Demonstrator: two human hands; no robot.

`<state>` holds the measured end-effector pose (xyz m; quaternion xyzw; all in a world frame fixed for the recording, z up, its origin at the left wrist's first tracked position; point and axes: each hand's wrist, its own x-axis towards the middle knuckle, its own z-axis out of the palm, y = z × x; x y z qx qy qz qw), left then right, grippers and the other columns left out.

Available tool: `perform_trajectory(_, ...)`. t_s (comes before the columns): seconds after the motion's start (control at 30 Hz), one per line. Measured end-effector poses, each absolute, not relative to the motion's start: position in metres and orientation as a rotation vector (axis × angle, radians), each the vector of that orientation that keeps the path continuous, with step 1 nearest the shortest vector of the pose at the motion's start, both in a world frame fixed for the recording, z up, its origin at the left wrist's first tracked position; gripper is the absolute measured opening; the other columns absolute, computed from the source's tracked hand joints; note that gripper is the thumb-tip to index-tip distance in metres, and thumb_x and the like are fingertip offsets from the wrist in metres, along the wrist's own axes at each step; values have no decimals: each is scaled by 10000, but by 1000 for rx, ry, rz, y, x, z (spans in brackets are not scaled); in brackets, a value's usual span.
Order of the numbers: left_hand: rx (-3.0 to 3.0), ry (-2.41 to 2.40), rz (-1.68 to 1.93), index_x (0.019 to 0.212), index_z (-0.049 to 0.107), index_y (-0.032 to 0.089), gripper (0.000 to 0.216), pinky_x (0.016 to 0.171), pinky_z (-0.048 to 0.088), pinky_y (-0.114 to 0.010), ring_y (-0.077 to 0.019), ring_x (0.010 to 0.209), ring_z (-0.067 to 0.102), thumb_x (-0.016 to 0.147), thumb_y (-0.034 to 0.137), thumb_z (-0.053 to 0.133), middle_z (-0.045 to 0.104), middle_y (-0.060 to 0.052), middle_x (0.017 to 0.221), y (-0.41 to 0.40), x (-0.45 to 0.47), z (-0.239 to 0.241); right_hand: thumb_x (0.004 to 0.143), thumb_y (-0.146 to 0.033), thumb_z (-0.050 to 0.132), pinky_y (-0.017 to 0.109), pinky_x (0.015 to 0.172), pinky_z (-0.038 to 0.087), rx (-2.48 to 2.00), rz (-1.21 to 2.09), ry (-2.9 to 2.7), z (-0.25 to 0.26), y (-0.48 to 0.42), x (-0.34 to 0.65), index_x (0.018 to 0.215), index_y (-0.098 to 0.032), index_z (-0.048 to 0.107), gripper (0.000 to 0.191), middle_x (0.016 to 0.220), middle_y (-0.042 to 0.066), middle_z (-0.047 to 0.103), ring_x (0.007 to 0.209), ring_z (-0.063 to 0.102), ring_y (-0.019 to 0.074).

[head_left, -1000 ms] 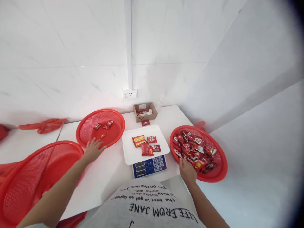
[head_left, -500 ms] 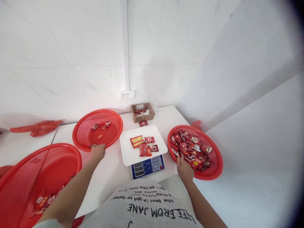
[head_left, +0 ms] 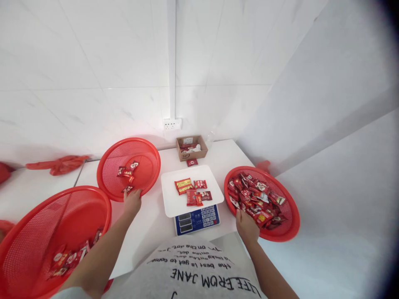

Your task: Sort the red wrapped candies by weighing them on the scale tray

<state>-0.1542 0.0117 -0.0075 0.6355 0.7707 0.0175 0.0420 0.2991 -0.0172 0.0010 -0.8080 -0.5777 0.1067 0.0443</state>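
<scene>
My left hand (head_left: 133, 201) is closed on the near rim of a red plastic mesh basket (head_left: 107, 182), its fingertips just inside by a wrapped candy (head_left: 127, 189). A few more red-wrapped candies lie in that basket, which looks tilted. On the right, my right hand (head_left: 247, 225) grips the near-left rim of another red basket (head_left: 291, 211), heaped with red-wrapped candies (head_left: 255, 195). Between the hands is a digital scale (head_left: 198, 219) with a white tray (head_left: 171, 207). Several red and yellow packets (head_left: 183, 186) rest on the tray.
Near the left edge stands a larger red basket (head_left: 28, 216) with some candies. A small cardboard box (head_left: 193, 155) sits by the wall, a red packet (head_left: 192, 162) before it. A red plastic bag (head_left: 65, 165) lies at the back left. The table's right edge runs under the right basket.
The left-hand basket has tipped slightly, its far side rising, and the candies in it have slid closer together. The view has shifted a little; my right hand keeps its place on the rim.
</scene>
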Motion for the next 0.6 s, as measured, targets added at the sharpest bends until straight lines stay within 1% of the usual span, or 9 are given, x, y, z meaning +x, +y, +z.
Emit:
perform_trajectory(0.13, 1984, 2329, 19, 1002, 639, 181, 380, 1056, 162, -459, -249, 979, 610, 787, 73, 345, 698, -119, 973, 18, -152, -5, 926, -336, 249, 265, 568, 394, -2457, 321, -1777, 1, -17, 299, 958, -186, 662, 440, 964, 118, 698, 826, 640, 215)
perform_trajectory(0.27, 2013, 2313, -16, 949, 647, 181, 334, 1037, 206, -420, -246, 982, 608, 791, 102, 364, 696, -114, 975, 23, -152, 0, 927, -349, 250, 264, 569, 393, -2484, 334, -1752, -1, -17, 299, 953, -184, 659, 442, 953, 116, 698, 820, 640, 215)
perform_trajectory(0.33, 2011, 2304, -36, 949, 650, 167, 316, 1022, 239, -415, -251, 972, 612, 789, 122, 381, 696, -125, 968, 24, -152, 3, 928, -348, 249, 263, 577, 395, -2485, 331, -1749, -2, -17, 299, 955, -186, 654, 437, 979, 113, 693, 835, 638, 214)
perform_trajectory(0.4, 2001, 2295, -52, 992, 645, 145, 318, 1018, 248, -452, -274, 986, 604, 791, 159, 399, 693, -143, 970, 26, -151, 5, 930, -346, 246, 265, 585, 398, -2480, 328, -1756, -3, -17, 300, 934, -189, 651, 434, 982, 109, 692, 848, 635, 214)
perform_trajectory(0.43, 1997, 2296, -56, 1044, 630, 137, 340, 1022, 234, -491, -294, 1028, 584, 789, 176, 409, 684, -152, 1005, 27, -149, 7, 930, -346, 244, 266, 585, 398, -2478, 325, -1758, -3, -17, 300, 916, -188, 651, 436, 969, 110, 693, 847, 635, 215)
perform_trajectory(0.5, 1994, 2307, -27, 1188, 557, 141, 443, 1027, 185, -576, -332, 1175, 481, 765, 178, 432, 618, -165, 1171, 30, -143, 10, 931, -347, 243, 268, 582, 397, -2477, 328, -1753, -3, -17, 300, 888, -183, 648, 439, 942, 112, 696, 841, 637, 218)
perform_trajectory(0.57, 2017, 2310, 81, 1293, 465, 161, 569, 1037, 139, -620, -337, 1308, 321, 725, 131, 440, 473, -154, 1358, 34, -131, 14, 930, -344, 247, 270, 589, 403, -2474, 343, -1738, -3, -17, 300, 884, -177, 646, 435, 939, 120, 696, 843, 640, 220)
perform_trajectory(0.6, 2051, 2290, 170, 1309, 448, 165, 605, 1054, 129, -610, -323, 1342, 261, 708, 104, 436, 413, -140, 1409, 38, -124, 16, 929, -342, 251, 270, 597, 408, -2467, 358, -1732, -2, -17, 300, 888, -177, 645, 430, 951, 122, 696, 850, 640, 220)
